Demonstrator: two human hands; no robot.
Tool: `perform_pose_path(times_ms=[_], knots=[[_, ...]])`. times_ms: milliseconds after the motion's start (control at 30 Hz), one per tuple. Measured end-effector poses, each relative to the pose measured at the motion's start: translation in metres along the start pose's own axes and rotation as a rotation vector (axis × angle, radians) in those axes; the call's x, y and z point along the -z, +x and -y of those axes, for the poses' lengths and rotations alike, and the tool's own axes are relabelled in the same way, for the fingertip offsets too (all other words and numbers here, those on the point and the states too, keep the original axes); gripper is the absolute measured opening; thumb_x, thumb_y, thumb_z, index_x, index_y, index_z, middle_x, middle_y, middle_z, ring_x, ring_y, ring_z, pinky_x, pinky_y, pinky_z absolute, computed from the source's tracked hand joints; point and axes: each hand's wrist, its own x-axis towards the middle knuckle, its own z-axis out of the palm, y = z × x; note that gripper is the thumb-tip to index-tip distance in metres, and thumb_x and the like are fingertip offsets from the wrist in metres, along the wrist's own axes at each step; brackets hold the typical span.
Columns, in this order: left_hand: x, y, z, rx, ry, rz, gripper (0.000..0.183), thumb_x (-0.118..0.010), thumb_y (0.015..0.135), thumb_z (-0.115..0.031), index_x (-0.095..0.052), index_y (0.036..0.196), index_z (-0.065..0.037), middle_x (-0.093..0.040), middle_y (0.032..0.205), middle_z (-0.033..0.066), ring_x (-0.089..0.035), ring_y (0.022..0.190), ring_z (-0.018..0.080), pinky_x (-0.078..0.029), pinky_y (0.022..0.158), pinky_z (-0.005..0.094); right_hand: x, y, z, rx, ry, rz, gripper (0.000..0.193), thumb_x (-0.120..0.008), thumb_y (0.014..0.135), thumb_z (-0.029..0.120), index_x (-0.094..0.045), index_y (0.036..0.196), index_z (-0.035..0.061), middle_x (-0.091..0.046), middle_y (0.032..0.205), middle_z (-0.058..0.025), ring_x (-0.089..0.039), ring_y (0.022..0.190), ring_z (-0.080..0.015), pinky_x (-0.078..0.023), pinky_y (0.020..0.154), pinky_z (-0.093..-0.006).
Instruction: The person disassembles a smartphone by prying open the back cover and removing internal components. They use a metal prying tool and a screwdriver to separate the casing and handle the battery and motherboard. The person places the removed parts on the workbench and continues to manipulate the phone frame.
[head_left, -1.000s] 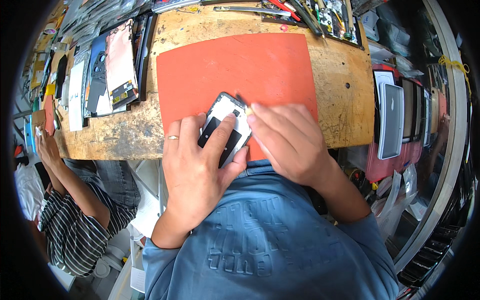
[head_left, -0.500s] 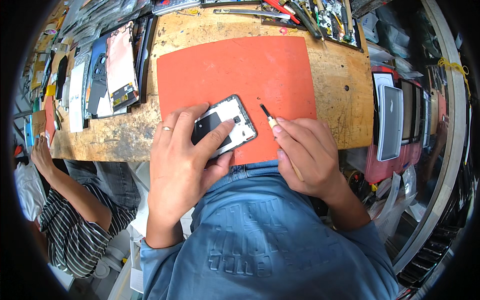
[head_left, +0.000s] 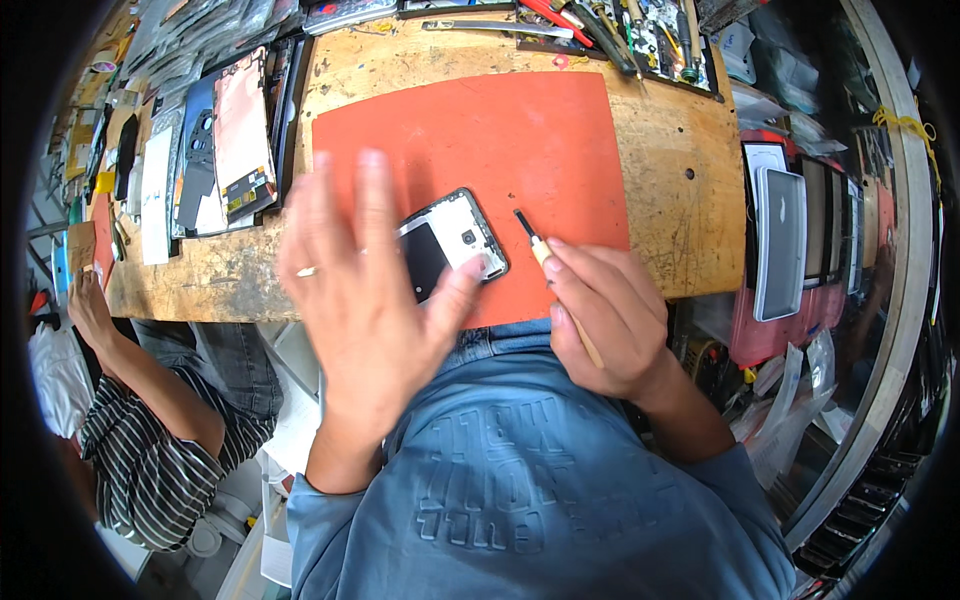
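An opened phone (head_left: 463, 225), with a pale inner frame, a camera hole and a dark rectangular area, lies tilted on an orange-red mat (head_left: 480, 120). My left hand (head_left: 375, 290) is spread over its left part, blurred by motion, and hides that end. The thumb passes over the phone's lower edge; whether it touches cannot be told. My right hand (head_left: 615, 315) is closed round a small tool with a light wooden handle (head_left: 541, 250) and a dark narrow tip. That tip points up and left, just right of the phone, near a tiny dark speck on the mat.
Phone parts and panels (head_left: 240, 140) are stacked left of the mat on the worn wooden table (head_left: 680, 230). A tool tray (head_left: 660, 45) stands at the back right. Frames in a pink bin (head_left: 780, 330) sit at the right. A co-worker's arm (head_left: 150, 380) is at the left.
My left hand has lifted its fingers off the phone and spread them, moving up and slightly left. The right hand with the tool has shifted slightly left. The phone has barely moved.
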Motion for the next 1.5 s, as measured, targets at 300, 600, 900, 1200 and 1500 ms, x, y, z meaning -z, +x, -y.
perform_pose_path(times_ms=[300, 600, 900, 1200, 1500], knots=[[0.014, -0.005, 0.006, -0.159, -0.291, 0.224, 0.058, -0.088, 0.082, -0.029, -0.074, 0.136, -0.012, -0.059, 0.142, 0.0204, -0.058, 0.124, 0.0402, -0.047, 0.104, 0.0511, -0.020, 0.000, 0.014, 0.041, -0.011, -0.023, 0.033, -0.070, 0.085, -0.002, -0.071, 0.117, -0.0107, -0.074, 0.114, -0.0250, -0.075, 0.101, -0.0368, -0.063, 0.086, -0.0444], [0.011, -0.005, 0.001, -0.154, -0.299, 0.179, 0.053, -0.087, 0.081, -0.029, -0.077, 0.130, -0.011, -0.061, 0.131, 0.0176, -0.058, 0.113, 0.0365, -0.047, 0.096, 0.0504, -0.019, -0.001, 0.020, 0.036, -0.071, 0.017, 0.029, -0.069, 0.091, 0.003, -0.071, 0.116, -0.0112, -0.074, 0.116, -0.0255, -0.075, 0.102, -0.0360, -0.062, 0.086, -0.0437], [0.010, -0.003, 0.000, -0.130, -0.322, 0.161, 0.055, -0.091, 0.072, -0.024, -0.080, 0.124, -0.010, -0.065, 0.125, 0.0173, -0.062, 0.110, 0.0369, -0.051, 0.093, 0.0481, -0.022, 0.004, 0.016, 0.064, -0.105, 0.024, 0.027, -0.072, 0.093, 0.003, -0.072, 0.116, -0.0107, -0.074, 0.117, -0.0255, -0.075, 0.101, -0.0342, -0.062, 0.085, -0.0420], [0.010, -0.005, 0.003, -0.117, -0.345, 0.167, 0.054, -0.089, 0.076, -0.025, -0.079, 0.127, -0.010, -0.064, 0.126, 0.0174, -0.061, 0.112, 0.0362, -0.050, 0.093, 0.0482, -0.009, 0.001, 0.023, 0.015, -0.069, 0.089, 0.028, -0.068, 0.093, -0.001, -0.071, 0.118, -0.0124, -0.073, 0.118, -0.0267, -0.074, 0.102, -0.0384, -0.061, 0.086, -0.0456], [-0.001, -0.016, 0.001, -0.150, -0.340, 0.130, 0.055, -0.084, 0.081, -0.033, -0.073, 0.129, -0.009, -0.059, 0.123, 0.0132, -0.056, 0.114, 0.0314, -0.045, 0.090, 0.0436, -0.004, -0.004, 0.006, -0.008, -0.037, 0.058, 0.036, -0.060, 0.097, -0.001, -0.063, 0.130, -0.0143, -0.070, 0.125, -0.0322, -0.068, 0.109, -0.0486, -0.056, 0.095, -0.0556]])
